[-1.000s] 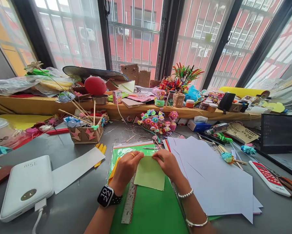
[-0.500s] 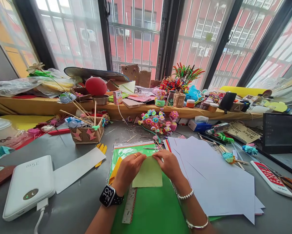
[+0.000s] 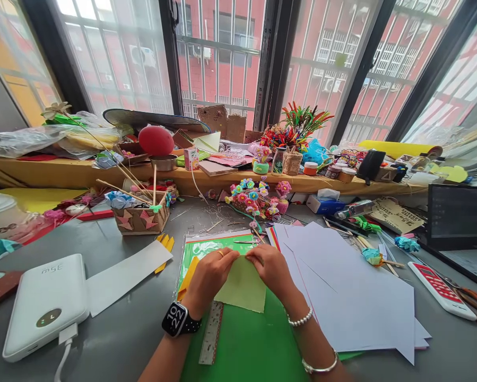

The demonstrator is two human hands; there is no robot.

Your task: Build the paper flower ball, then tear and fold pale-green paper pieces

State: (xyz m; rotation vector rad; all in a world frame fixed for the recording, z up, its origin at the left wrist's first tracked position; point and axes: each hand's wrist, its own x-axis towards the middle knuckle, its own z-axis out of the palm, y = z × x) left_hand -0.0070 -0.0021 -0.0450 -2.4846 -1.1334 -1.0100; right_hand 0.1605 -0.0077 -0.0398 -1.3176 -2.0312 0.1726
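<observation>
Head view. Two bare hands work over one green sheet (image 3: 258,345) on a grey table (image 3: 122,339). One piece of pale green paper (image 3: 242,289) lies centrally between them, above the green sheet; whether its near edge touches that sheet cannot be told. The left hand (image 3: 209,276) has thumb and forefinger clamped on the paper's far edge; the right hand (image 3: 274,268) pinches the same edge just beside it, fingertips likewise together on the paper. One watch (image 3: 175,319) circles the left wrist; two bracelets, one beaded (image 3: 301,317) and one plain (image 3: 321,366), circle the right forearm. One ruler (image 3: 211,334) extends toward the viewer from near the paper's near left corner. One pair of scissors (image 3: 244,242) lies beyond the hands. To the left: one white power bank (image 3: 45,297), one white paper strip (image 3: 127,278) and one stick-filled box (image 3: 142,220). To the right: several overlapping white sheets (image 3: 357,292), too overlapped to count, one calculator (image 3: 441,291) and one laptop (image 3: 459,217). On the ledge behind sits one red balloon (image 3: 156,140).
</observation>
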